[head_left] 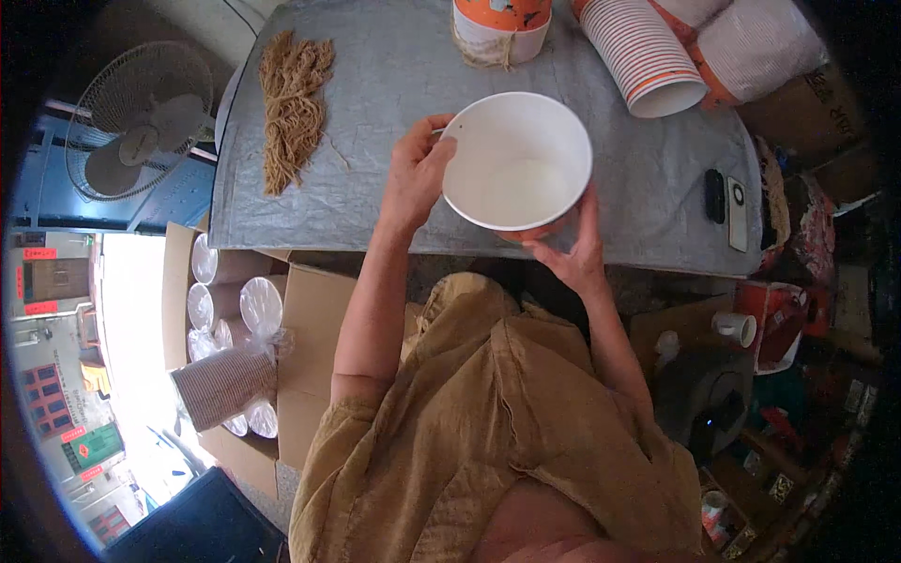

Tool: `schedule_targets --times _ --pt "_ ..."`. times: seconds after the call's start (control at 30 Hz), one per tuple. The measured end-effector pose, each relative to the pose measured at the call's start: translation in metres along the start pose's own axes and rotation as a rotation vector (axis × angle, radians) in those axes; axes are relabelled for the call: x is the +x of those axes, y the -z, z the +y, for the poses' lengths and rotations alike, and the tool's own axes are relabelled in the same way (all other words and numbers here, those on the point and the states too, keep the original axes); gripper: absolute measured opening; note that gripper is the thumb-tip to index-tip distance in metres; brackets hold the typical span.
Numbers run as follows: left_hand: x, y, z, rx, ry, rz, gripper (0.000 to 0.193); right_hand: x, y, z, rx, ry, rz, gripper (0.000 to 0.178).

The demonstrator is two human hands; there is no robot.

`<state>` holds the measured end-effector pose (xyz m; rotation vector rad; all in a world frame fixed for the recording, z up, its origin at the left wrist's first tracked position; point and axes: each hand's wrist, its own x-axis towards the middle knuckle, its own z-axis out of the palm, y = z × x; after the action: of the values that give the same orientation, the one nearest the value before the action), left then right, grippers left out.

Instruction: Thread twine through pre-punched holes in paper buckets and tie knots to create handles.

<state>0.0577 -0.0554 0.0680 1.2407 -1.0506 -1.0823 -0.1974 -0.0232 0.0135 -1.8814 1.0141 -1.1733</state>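
Observation:
A large white paper bucket (516, 159) with an orange outside is held up over the near edge of the grey-covered table (394, 75), its open mouth toward me and its inside bare. My left hand (416, 174) grips its left rim, thumb over the edge. My right hand (572, 249) supports it from below and on the right. A bundle of tan jute string (293, 103) lies on the table to the left. Another orange-and-white bucket (500, 28) with string around it stands at the far edge.
Sleeves of stacked orange-and-white paper cups (648, 52) lie at the back right, with a phone (739, 214) and a small black object (714, 195) on the table's right. An open cardboard box (244, 310) of wrapped lids sits at lower left; a white fan (136, 122) stands left.

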Motion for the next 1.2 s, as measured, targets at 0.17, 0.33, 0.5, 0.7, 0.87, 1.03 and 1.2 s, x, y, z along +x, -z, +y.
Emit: schedule_targets --times 0.17,0.33,0.5,0.7,0.87,1.03,1.2 --pt "-0.013 -0.005 -0.011 -0.305 0.207 -0.176 0.030 -0.005 0.016 -0.029 0.037 -0.037 -0.028 0.129" --pt "-0.001 -0.021 -0.004 -0.293 0.207 -0.140 0.025 -0.044 -0.014 -0.006 -0.029 -0.085 0.160 0.116" --pt "0.037 -0.043 0.017 -0.112 0.001 -0.153 0.025 -0.041 -0.029 0.042 -0.130 -0.267 0.225 0.080" --pt "0.079 -0.039 -0.006 0.028 -0.319 0.216 0.026 -0.013 -0.042 0.022 -0.119 -0.223 0.267 0.083" --pt "0.037 0.026 -0.051 0.423 -0.468 0.510 0.019 -0.019 -0.036 0.031 -0.258 -0.211 0.234 0.067" --pt "-0.003 0.100 -0.077 1.026 -0.256 0.788 0.031 -0.012 -0.035 0.032 -0.296 -0.215 0.209 0.060" --pt "0.008 0.111 -0.076 1.108 -0.096 0.822 0.021 -0.012 -0.029 0.027 -0.253 -0.187 0.224 0.038"
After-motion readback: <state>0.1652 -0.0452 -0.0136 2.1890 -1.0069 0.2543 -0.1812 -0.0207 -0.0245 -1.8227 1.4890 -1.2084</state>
